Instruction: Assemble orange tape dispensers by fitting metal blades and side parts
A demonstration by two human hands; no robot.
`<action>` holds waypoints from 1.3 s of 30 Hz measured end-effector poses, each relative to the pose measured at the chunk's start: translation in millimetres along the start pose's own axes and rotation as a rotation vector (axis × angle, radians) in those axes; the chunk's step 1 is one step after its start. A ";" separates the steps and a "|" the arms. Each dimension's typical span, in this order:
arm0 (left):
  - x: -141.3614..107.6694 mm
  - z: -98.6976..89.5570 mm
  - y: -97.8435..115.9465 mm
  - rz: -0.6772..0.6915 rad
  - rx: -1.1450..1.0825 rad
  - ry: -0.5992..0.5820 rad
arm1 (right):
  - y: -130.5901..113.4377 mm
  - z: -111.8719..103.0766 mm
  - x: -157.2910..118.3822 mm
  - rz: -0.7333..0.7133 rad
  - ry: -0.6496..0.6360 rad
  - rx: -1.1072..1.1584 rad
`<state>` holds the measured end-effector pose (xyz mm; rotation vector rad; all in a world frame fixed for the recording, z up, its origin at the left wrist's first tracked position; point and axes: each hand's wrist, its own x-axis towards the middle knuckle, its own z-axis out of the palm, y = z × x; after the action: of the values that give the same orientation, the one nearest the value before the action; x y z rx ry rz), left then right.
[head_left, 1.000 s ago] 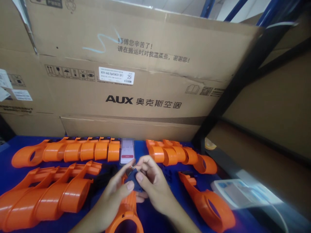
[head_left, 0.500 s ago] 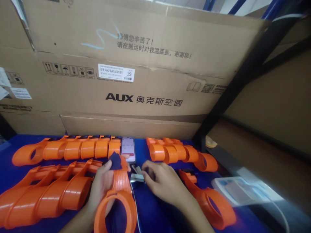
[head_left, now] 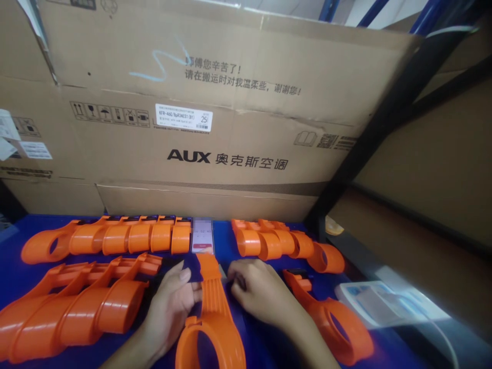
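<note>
Orange bracket [head_left: 216, 300] held by left hand [head_left: 173, 297]

The dark blue piece [head_left: 194, 267] at the bracket's upper end was pinched between left thumb and fingers. The bracket was positioned just right of that hand, its ring beside the wrist. The right hand [head_left: 257, 289] was curled nearby; its grip could not be determined.

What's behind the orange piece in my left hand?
Past the top of the orange piece, a phone shows. Through its ring, blue surface shows. A grey sliver peeks out near your right hand; whatever it belongs to is covered.
</note>
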<state>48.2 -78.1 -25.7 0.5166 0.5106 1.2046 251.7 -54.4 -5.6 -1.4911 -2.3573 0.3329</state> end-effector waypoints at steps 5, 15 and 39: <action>2.6 -7.4 -3.4 0.036 0.068 -0.077 | 4.8 3.6 3.4 -0.021 0.188 0.170; -4.8 -7.6 -9.1 -0.124 0.145 -0.100 | 12.9 9.9 6.2 0.130 0.516 0.370; 4.3 -6.8 2.7 -0.180 -0.106 -0.145 | -5.0 47.9 5.4 0.302 0.289 1.416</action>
<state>43.2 -72.5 -29.7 0.4537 0.3592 1.0085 226.4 -52.5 -47.0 -0.9688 -1.0470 1.3579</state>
